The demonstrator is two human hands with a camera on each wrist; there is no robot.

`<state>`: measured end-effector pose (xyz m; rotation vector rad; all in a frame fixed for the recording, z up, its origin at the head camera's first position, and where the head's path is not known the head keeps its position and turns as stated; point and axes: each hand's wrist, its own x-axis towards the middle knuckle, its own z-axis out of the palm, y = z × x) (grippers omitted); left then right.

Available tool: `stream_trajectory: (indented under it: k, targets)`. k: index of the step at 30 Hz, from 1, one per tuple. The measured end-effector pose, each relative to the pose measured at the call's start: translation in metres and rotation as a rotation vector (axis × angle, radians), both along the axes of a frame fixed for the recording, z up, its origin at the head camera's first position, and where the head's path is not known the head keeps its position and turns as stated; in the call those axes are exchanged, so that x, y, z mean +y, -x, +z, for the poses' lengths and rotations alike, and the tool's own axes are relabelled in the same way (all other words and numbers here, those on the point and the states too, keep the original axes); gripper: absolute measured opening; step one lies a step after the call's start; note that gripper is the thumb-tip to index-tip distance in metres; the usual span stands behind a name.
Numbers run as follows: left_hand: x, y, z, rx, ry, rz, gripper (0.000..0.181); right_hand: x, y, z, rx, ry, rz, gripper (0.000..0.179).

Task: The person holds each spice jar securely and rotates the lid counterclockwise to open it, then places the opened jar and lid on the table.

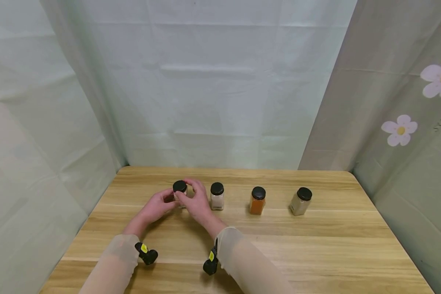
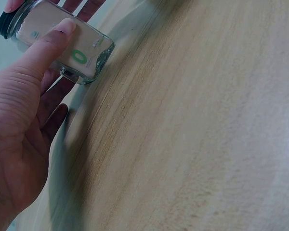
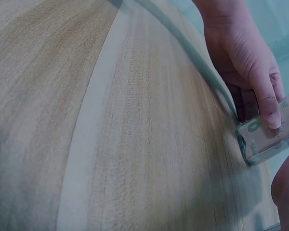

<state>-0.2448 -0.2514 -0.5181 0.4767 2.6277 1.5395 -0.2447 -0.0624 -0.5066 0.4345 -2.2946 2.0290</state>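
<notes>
At the left of the row, a glass spice jar (image 1: 179, 186) with a black lid and pale powder inside is between both hands. My left hand (image 1: 159, 204) grips its body, thumb flat across the label side and fingers behind the glass, as the left wrist view shows. Around the lid, my right hand (image 1: 199, 204) pinches with thumb in front and fingers at the back. The jar's base (image 2: 101, 60) is close over the table. In the right wrist view, the left thumb (image 3: 270, 113) presses the label, and only an edge of the right hand (image 3: 287, 187) shows.
To the right stand a jar of white powder (image 1: 217, 200), a jar of orange powder (image 1: 257, 205) and a jar of greyish contents (image 1: 299, 205), all black-lidded. The wooden table (image 1: 316, 253) is bordered by a pale curtain (image 1: 213, 102) behind and curtains at both sides.
</notes>
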Motion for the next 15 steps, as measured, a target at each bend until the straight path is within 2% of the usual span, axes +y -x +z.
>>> stream_trajectory:
  k: [5,15]
  targets:
    - [-0.0006,0.0004,-0.0002,0.006,0.012,-0.003,0.054,0.0006,-0.0014,0.002,-0.001,-0.018,0.002,0.045]
    - [-0.0004,0.0025,-0.0034,-0.02,-0.005,0.0,0.047,-0.001,-0.0032,0.0043,-0.026,0.016,0.017,0.057]
